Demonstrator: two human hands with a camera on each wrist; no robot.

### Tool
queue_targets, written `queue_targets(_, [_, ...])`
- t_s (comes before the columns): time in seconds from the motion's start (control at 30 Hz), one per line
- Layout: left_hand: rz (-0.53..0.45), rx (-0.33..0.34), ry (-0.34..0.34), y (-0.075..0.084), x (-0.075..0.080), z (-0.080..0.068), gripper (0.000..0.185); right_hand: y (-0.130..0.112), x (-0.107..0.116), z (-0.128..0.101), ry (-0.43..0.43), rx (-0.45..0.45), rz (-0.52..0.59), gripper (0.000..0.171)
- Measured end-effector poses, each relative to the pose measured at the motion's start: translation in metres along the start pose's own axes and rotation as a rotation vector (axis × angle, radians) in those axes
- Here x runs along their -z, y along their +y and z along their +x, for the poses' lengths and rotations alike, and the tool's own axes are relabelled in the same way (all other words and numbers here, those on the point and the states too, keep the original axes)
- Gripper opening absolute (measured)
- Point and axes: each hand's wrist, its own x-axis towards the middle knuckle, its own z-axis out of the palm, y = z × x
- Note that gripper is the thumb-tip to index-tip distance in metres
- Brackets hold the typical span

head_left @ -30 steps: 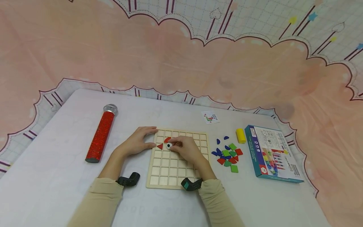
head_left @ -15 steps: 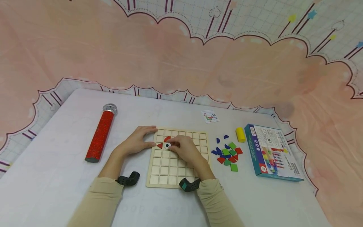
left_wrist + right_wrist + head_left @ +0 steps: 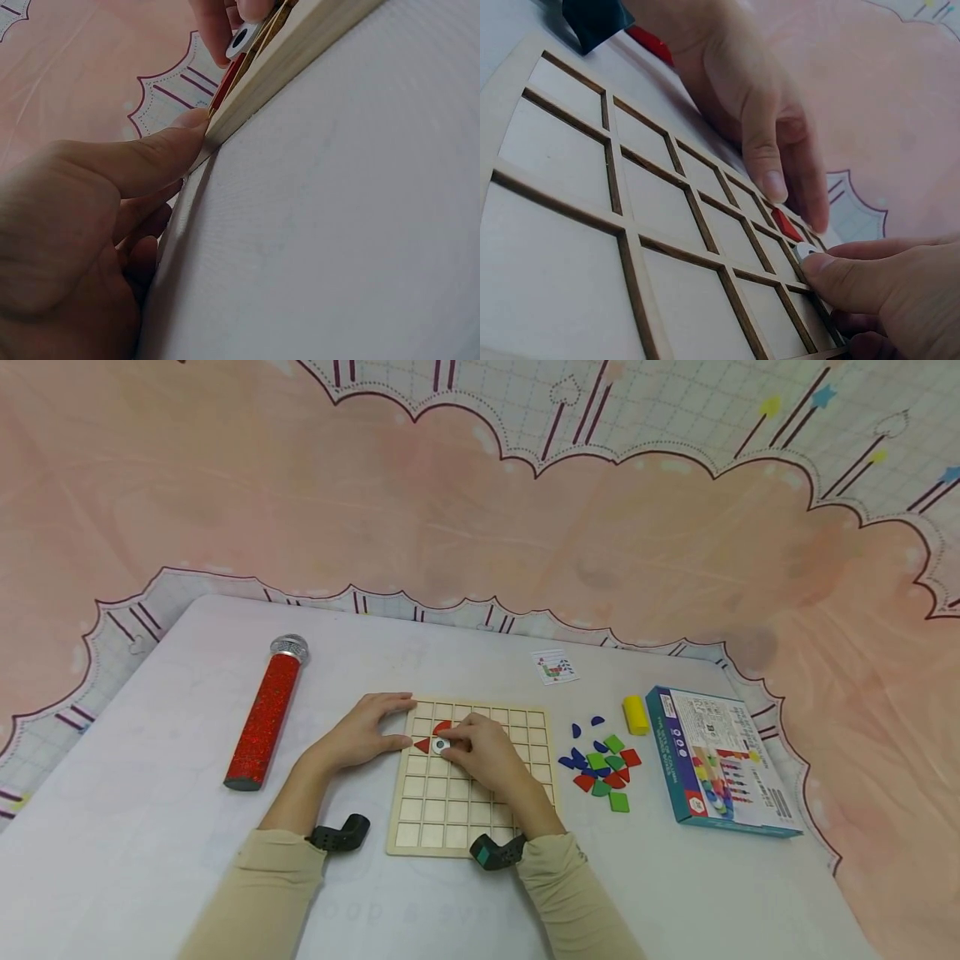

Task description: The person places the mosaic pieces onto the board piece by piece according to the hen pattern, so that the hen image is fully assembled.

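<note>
A wooden grid board (image 3: 472, 793) lies on the white table. My left hand (image 3: 382, 727) rests at its upper left corner, fingers straight on the top edge and thumb (image 3: 150, 150) pressed against the side of the board (image 3: 300, 52). My right hand (image 3: 452, 746) pinches a white round eye piece (image 3: 441, 745) over a cell in the second row. The eye piece (image 3: 804, 251) sits just under my right thumb. A red triangle (image 3: 423, 745) lies in the cell to its left. A red curved piece (image 3: 442, 727) lies in the cell above.
A red glitter tube (image 3: 266, 714) with a silver cap lies left of the board. To the right are several loose red, green and blue pieces (image 3: 603, 764), a yellow block (image 3: 636, 716), a blue box (image 3: 720, 764) and a small picture card (image 3: 556, 667). Pink cloth hangs behind.
My right hand has shifted the white eye piece slightly left, closer to the red triangle. The left hand has stayed on the board's corner.
</note>
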Motion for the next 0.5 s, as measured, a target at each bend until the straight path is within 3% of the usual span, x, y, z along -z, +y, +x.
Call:
queue_targets(0.27, [-0.002,-0.008,-0.007,0.0009,0.0009,-0.0009,0.061,-0.0016,0.0002,-0.0005,-0.002,-0.007,0.019,0.03])
queue_targets(0.5, [0.002,-0.001,-0.006,0.0009,0.0007,-0.0001,0.06,0.0015,-0.0001,0.0013,0.027,0.037,-0.031,0.03])
